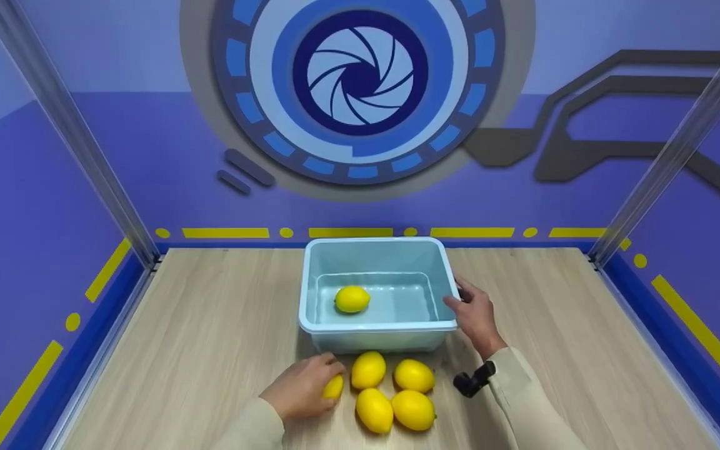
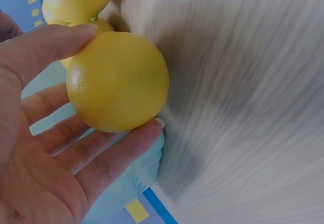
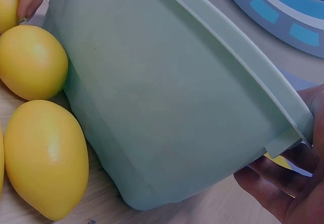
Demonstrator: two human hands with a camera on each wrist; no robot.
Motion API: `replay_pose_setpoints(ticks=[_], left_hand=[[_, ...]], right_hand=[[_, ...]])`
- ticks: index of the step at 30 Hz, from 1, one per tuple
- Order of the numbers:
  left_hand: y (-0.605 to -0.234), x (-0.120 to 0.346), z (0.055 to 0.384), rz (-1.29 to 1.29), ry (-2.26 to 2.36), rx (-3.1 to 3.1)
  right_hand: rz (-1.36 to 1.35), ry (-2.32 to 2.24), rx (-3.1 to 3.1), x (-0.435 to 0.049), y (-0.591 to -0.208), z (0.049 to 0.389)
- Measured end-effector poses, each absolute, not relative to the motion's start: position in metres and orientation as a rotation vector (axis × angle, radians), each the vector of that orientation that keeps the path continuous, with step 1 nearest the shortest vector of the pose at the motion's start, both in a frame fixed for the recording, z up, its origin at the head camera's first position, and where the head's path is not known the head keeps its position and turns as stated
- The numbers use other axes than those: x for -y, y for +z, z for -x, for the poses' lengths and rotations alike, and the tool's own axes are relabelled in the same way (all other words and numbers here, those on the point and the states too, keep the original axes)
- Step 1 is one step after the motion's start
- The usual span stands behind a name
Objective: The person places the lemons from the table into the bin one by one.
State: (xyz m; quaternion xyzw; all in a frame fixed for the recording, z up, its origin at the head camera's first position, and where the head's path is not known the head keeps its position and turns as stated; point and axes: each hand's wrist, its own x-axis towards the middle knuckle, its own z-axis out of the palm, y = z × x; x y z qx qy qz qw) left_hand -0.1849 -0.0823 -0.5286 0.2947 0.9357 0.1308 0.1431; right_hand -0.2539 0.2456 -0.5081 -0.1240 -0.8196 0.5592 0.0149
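My left hand (image 1: 307, 385) grips a yellow lemon (image 2: 117, 82) at the table's front, its thumb on one side and fingers on the other. Much of that lemon is covered by the hand in the head view. Several more lemons (image 1: 375, 410) lie close together just right of it, in front of a pale blue plastic bin (image 1: 385, 327). One lemon (image 1: 352, 299) rests inside the bin, left of its middle. At the bin's right side my right hand (image 1: 477, 314) holds the rim, thumb over the top and fingers beneath the lip (image 3: 283, 142).
The bin stands on a light wood table (image 1: 210, 312), near the blue back wall (image 1: 147, 162). Blue side panels and metal posts (image 1: 660, 147) bound the table left and right. A black strap mount (image 1: 474, 379) sits at the right wrist.
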Motion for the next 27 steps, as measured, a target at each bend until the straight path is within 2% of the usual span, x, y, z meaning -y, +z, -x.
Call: replay_pose_setpoints(ticks=[27], left_hand=[[-0.5232,0.0862,0.1819,-0.777,0.435,-2.676]], right_hand=[[0.376,1.770,2.561,-0.2484,-0.5067,0.2521]])
